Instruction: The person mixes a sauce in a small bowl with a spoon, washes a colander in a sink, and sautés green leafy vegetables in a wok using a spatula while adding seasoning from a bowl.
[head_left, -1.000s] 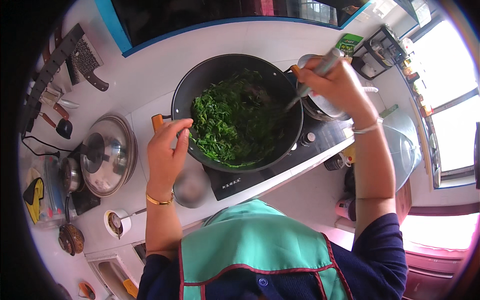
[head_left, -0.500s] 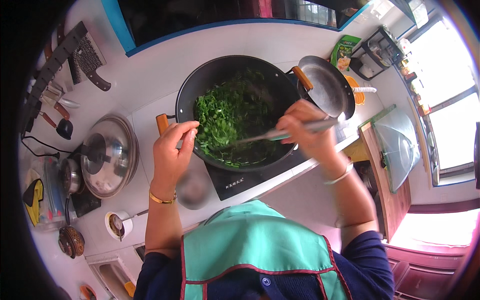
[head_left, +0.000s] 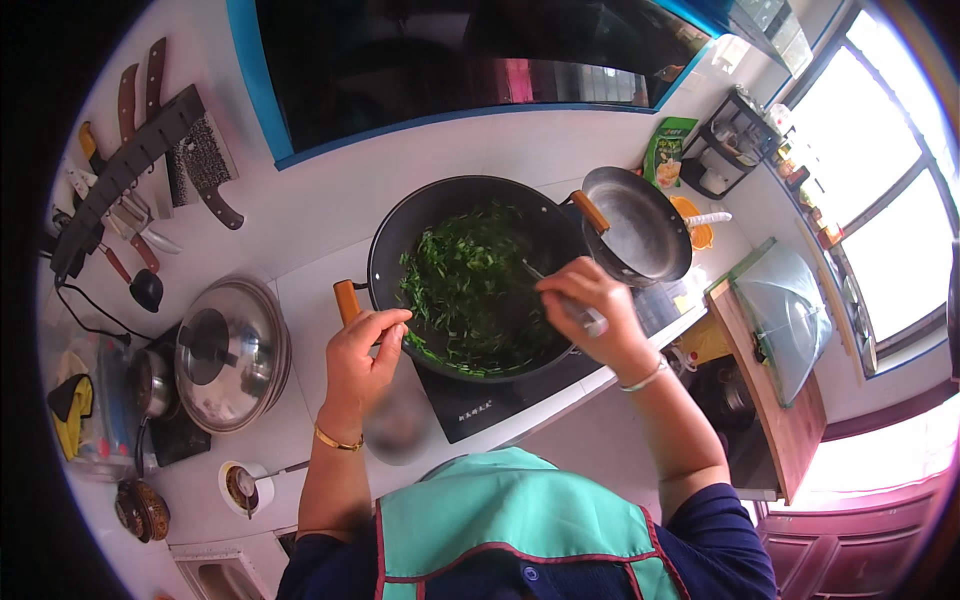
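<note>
Running beneath the rest: a smooth white counter [head_left: 310,310], crossed by a thin joint, on which a flat, glossy black hob [head_left: 480,405] is set.
Wok [head_left: 545,240]: round, deep and dark-walled, placed over the hob at mid-view; two wooden handles [head_left: 590,212] are mounted on opposite sides, so that its handle axis is slanted from lower left to upper right.
Greens [head_left: 465,260]: leafy, chopped into ragged, moist-looking shreds, heaped inside the wok, mostly toward its left and middle.
Lid [head_left: 232,350]: domed, shiny metal with a dark knob, stood to the left of the wok, apart from it.
Skillet [head_left: 645,225]: round, shallow, dull grey metal, set just beside the wok on its right; a white-wrapped handle is pointed rightward.
Right hand [head_left: 600,310]: closed in a fist around the utensil's handle, held over the wok's right edge.
Left hand [head_left: 365,350]: thumb and fingers bent toward each other at the wok's left rim; whether the rim is pinched or only touched cannot be told.
Utensil [head_left: 533,268]: slender, with a grey handle end shown below the fist; its long axis is angled from lower right to upper left, the far end pointed into the wok, where its head cannot be made out.
</note>
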